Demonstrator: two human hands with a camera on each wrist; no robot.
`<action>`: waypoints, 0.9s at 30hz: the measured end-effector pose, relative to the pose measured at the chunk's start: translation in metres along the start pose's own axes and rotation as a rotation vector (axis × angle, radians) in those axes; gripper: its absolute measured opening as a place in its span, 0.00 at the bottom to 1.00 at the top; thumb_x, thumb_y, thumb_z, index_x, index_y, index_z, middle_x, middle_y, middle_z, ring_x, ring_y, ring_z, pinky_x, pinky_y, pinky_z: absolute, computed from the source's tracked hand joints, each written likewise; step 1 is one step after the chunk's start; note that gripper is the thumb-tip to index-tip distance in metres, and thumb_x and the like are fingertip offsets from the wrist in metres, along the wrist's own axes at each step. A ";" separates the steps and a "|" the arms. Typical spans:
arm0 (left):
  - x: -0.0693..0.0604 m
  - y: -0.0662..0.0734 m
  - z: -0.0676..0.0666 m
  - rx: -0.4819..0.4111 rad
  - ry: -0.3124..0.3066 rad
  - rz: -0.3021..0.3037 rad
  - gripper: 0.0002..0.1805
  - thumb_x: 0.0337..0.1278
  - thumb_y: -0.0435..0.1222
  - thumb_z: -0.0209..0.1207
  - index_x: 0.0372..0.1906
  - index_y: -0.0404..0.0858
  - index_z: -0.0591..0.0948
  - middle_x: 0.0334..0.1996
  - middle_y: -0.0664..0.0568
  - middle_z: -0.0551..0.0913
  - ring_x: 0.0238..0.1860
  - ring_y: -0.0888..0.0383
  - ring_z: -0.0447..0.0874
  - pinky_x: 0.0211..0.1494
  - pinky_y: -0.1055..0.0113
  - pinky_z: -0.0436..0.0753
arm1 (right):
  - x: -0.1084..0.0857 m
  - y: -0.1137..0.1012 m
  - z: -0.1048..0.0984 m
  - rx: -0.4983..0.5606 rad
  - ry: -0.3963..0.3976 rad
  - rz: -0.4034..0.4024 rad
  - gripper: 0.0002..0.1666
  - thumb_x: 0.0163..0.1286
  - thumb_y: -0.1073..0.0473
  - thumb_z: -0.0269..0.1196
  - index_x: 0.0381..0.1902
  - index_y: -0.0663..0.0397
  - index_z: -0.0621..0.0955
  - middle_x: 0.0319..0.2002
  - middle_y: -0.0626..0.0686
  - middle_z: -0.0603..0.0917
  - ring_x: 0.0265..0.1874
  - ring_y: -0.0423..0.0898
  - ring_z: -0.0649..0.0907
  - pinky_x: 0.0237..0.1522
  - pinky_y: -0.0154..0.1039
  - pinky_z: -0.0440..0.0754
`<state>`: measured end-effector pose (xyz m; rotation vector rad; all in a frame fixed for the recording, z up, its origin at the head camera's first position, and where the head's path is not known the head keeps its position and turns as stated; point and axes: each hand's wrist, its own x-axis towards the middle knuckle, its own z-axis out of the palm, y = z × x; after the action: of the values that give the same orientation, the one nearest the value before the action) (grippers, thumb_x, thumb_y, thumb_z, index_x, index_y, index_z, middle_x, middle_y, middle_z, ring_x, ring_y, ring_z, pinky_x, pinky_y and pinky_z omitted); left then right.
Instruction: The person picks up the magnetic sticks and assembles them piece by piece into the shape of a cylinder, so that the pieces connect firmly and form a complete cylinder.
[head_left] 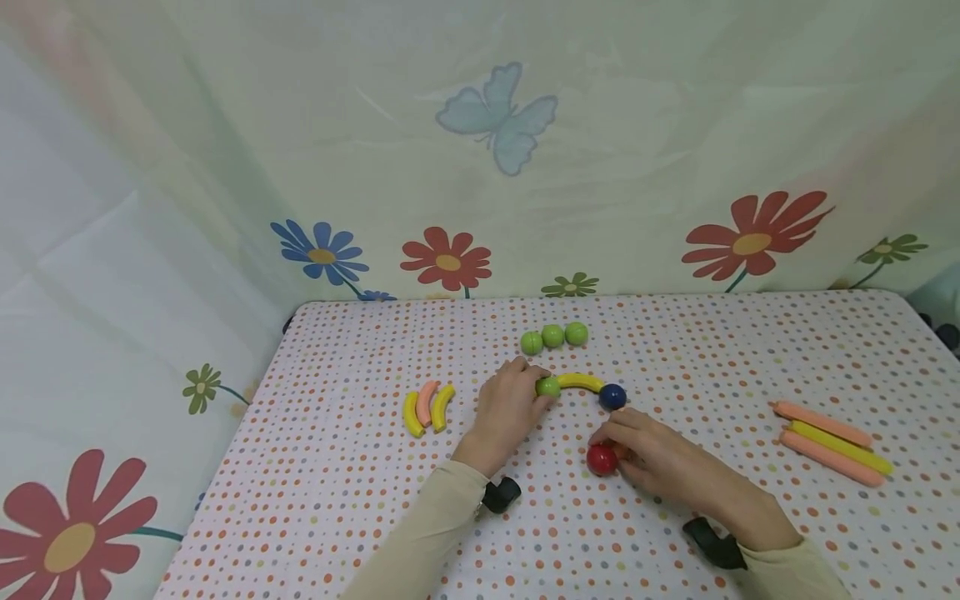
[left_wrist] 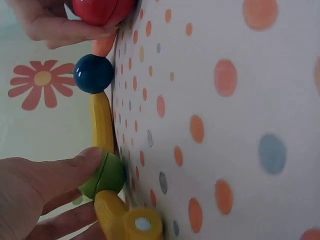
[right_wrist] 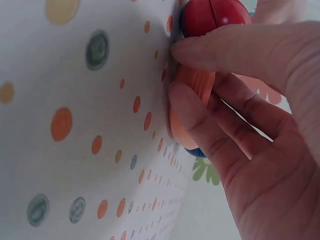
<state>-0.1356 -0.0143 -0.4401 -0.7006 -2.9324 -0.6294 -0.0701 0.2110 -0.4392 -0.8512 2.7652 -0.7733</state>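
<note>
My left hand (head_left: 506, 412) pinches a green ball (head_left: 548, 387). From that ball a curved yellow stick (head_left: 581, 381) runs to a dark blue ball (head_left: 612, 397). In the left wrist view another yellow stick (left_wrist: 112, 215) meets the green ball, a silvery dot on its near end. My right hand (head_left: 660, 462) grips a curved orange stick (right_wrist: 182, 127), mostly hidden in the head view. One end of this stick meets a red ball (right_wrist: 215, 17); its other end is by the blue ball (right_wrist: 196, 152), the exact contact covered by fingers.
Behind the hands lie three green balls (head_left: 553, 336) in a row. Left of them are short curved sticks (head_left: 424, 405), two yellow and one pink. At the right are three long straight sticks (head_left: 832, 442). A flowered curtain (head_left: 360, 150) hangs behind the dotted tabletop (head_left: 315, 500).
</note>
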 end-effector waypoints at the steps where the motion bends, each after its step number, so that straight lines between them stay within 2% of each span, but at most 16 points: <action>1: 0.000 -0.001 0.000 0.011 0.004 0.001 0.18 0.64 0.44 0.72 0.54 0.40 0.89 0.43 0.52 0.83 0.40 0.58 0.82 0.41 0.68 0.82 | 0.000 0.000 0.000 0.000 -0.003 -0.005 0.24 0.58 0.76 0.74 0.47 0.47 0.86 0.45 0.43 0.81 0.44 0.40 0.79 0.44 0.40 0.85; 6: 0.000 -0.002 -0.002 0.005 0.006 -0.004 0.19 0.64 0.43 0.71 0.55 0.38 0.88 0.44 0.50 0.86 0.44 0.57 0.85 0.45 0.67 0.85 | 0.001 0.001 0.000 0.003 -0.010 -0.022 0.24 0.57 0.76 0.74 0.47 0.49 0.86 0.44 0.44 0.80 0.44 0.41 0.79 0.44 0.41 0.85; 12: -0.007 -0.004 -0.006 -0.134 -0.079 -0.106 0.22 0.69 0.39 0.68 0.61 0.31 0.82 0.54 0.42 0.84 0.55 0.49 0.84 0.55 0.58 0.85 | 0.001 0.000 0.000 -0.005 -0.012 -0.017 0.24 0.58 0.76 0.73 0.47 0.48 0.86 0.45 0.44 0.81 0.44 0.41 0.79 0.44 0.41 0.85; 15: -0.009 -0.010 -0.010 -0.214 -0.126 -0.157 0.18 0.71 0.35 0.66 0.59 0.28 0.83 0.52 0.41 0.84 0.51 0.51 0.83 0.54 0.60 0.84 | 0.002 -0.004 0.002 -0.005 -0.013 -0.014 0.23 0.59 0.76 0.73 0.48 0.49 0.86 0.45 0.44 0.81 0.44 0.41 0.80 0.44 0.41 0.85; 20: -0.004 -0.018 -0.016 -0.349 -0.198 -0.220 0.12 0.71 0.31 0.64 0.53 0.28 0.86 0.43 0.46 0.85 0.37 0.60 0.78 0.44 0.68 0.81 | 0.009 -0.017 0.007 -0.021 -0.013 -0.046 0.18 0.62 0.73 0.72 0.48 0.52 0.86 0.43 0.44 0.80 0.38 0.37 0.77 0.37 0.36 0.82; 27: 0.001 -0.023 -0.017 -0.446 -0.249 -0.333 0.12 0.66 0.32 0.69 0.51 0.32 0.85 0.36 0.52 0.81 0.30 0.63 0.76 0.32 0.74 0.76 | 0.028 -0.041 0.018 -0.064 0.023 -0.080 0.15 0.63 0.69 0.72 0.49 0.60 0.86 0.42 0.48 0.83 0.34 0.35 0.77 0.34 0.34 0.81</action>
<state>-0.1472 -0.0387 -0.4332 -0.3288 -3.1971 -1.3472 -0.0685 0.1582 -0.4335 -0.9761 2.8055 -0.7151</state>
